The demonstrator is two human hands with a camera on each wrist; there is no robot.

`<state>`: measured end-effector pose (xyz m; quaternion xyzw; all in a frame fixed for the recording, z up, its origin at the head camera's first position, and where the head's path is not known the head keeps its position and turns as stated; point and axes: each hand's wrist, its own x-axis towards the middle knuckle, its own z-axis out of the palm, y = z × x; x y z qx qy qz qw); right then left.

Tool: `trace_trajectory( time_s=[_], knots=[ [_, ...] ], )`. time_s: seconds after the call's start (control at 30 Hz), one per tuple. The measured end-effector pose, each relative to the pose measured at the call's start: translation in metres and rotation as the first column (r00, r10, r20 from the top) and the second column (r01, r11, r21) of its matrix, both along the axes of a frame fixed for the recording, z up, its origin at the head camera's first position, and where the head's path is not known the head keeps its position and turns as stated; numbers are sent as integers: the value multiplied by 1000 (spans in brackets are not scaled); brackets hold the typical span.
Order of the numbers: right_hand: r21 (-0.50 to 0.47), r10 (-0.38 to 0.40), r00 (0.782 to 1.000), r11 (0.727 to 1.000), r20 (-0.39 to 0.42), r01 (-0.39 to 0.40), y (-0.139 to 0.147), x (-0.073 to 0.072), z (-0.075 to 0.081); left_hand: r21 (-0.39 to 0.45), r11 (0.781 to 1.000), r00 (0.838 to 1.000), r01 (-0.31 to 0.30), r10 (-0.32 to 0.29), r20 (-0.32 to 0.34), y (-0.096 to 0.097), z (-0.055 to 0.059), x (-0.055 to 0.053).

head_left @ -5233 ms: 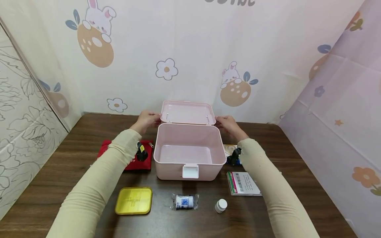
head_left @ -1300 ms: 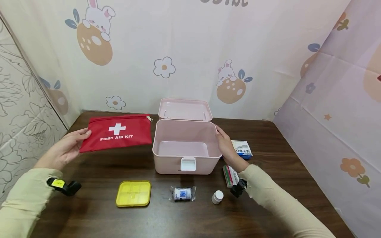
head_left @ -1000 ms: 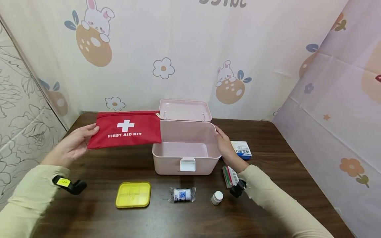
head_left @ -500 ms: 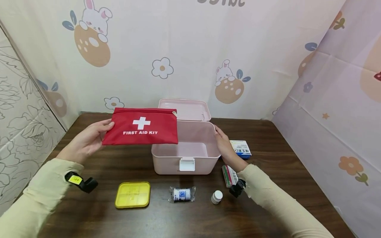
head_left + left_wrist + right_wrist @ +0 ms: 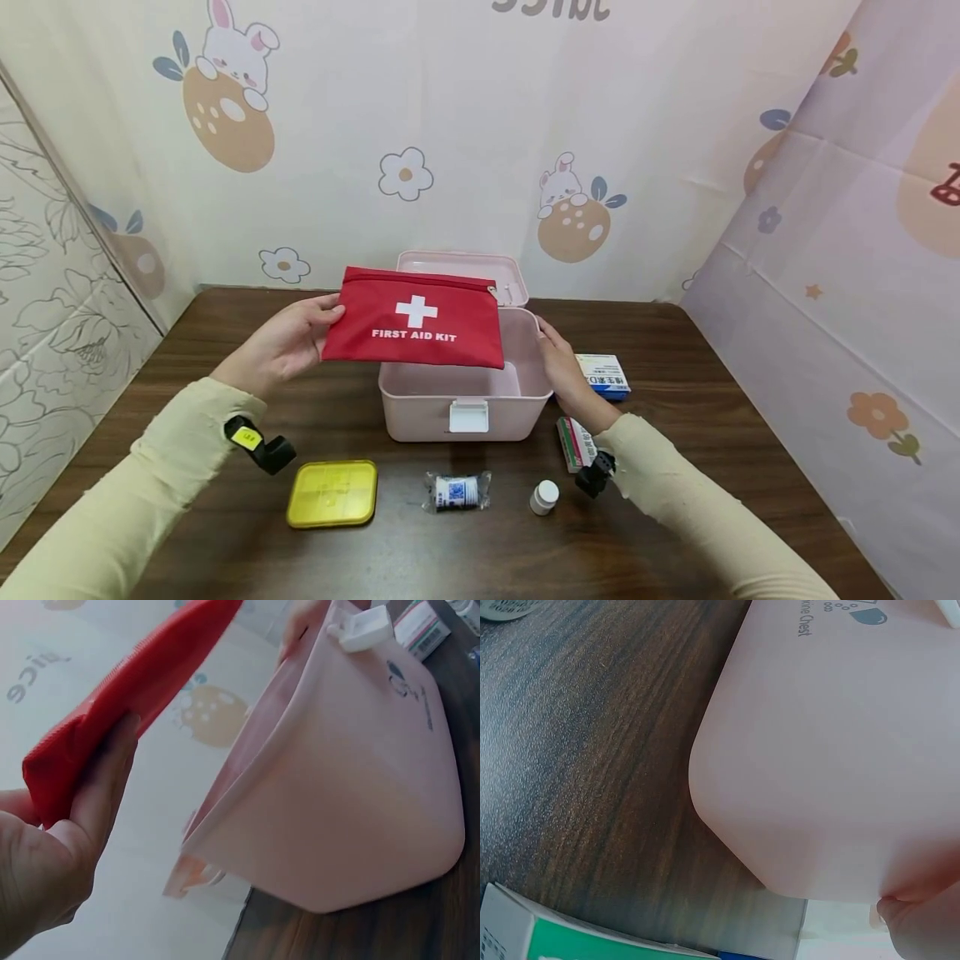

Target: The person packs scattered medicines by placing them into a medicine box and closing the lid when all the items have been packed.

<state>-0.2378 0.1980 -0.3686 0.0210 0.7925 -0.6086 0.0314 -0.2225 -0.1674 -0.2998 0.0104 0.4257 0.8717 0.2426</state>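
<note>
My left hand (image 5: 288, 346) pinches the left end of a red first aid pouch (image 5: 416, 321), thumb on its front. The pouch hangs in the air over the left and middle of a pink medicine box (image 5: 465, 417), hiding part of its opening and raised lid (image 5: 510, 271). In the left wrist view, the pouch (image 5: 135, 690) is seen edge-on above the box rim. My right hand (image 5: 564, 367) holds the box at its right wall, fingers up at the rim. The right wrist view shows only a bit of this hand (image 5: 926, 922) against the wall.
In front of the box lie a yellow pill case (image 5: 332, 493), a wrapped bandage roll (image 5: 457, 492) and a small white bottle (image 5: 544, 497). A blue-white carton (image 5: 603, 377) and a green-white carton (image 5: 576, 444), partly hidden by my right arm, lie to the right.
Earlier both hands were at the box lid and the pouch lay on the table. My left hand has since lifted the pouch and carried it right over the box. My right hand moved to the box's right wall.
</note>
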Motion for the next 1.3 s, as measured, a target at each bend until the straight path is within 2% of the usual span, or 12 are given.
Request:
trace_trajectory(
  time_s=[0.13,0.27,0.43,0.7,0.87,1.03,1.13,1.27,1.3],
  knots=[
    [-11,16,1000,1000,-16,-16,0,0,-2,-20,1000,1000,19,-19,-17,12,-2,-3],
    [-36,30,998,999,-48,-32,-2,0,-4,-80,996,999,37,-39,-24,22,-3,-6],
    [-20,23,998,1000,-56,-24,-3,0,-4,-142,989,998,53,-58,-35,30,-3,-8],
    [15,8,1000,1000,-2,-8,-5,0,0,-234,970,998,67,-65,15,39,2,-9],
    [15,10,1000,1000,-3,-10,-4,1,1,-270,960,997,74,-68,34,46,7,-11],
    [11,0,1000,1000,-2,0,-3,-1,-1,-303,950,996,81,-85,2,55,2,-17],
    [5,-6,1000,1000,3,6,-1,-1,-2,-284,954,994,99,-109,-19,59,-2,-20],
    [-19,-9,1000,1000,12,10,-1,-2,-2,-294,951,993,99,-113,-33,67,-3,-20],
    [-25,-9,1000,1000,12,10,-1,-1,-2,-322,943,994,90,-107,-35,71,-1,-18]
  ],
)
